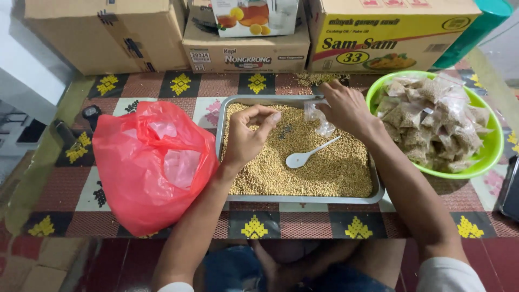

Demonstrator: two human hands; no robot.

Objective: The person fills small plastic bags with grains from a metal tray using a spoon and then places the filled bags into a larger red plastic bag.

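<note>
A metal tray (303, 199) full of small tan seeds lies in front of me on the patterned mat. A white plastic spoon (308, 154) rests on the seeds. My right hand (344, 108) holds a small clear plastic bag (317, 115) over the tray's far side. My left hand (247, 135) hovers over the tray's left part with fingertips pinched together; whether it holds seeds is too small to tell.
A red plastic bag (148, 165) sits left of the tray. A green bowl (489, 154) at right holds several filled little packets (432, 119). Cardboard boxes (248, 51) line the far side. A dark object (511, 189) lies at the right edge.
</note>
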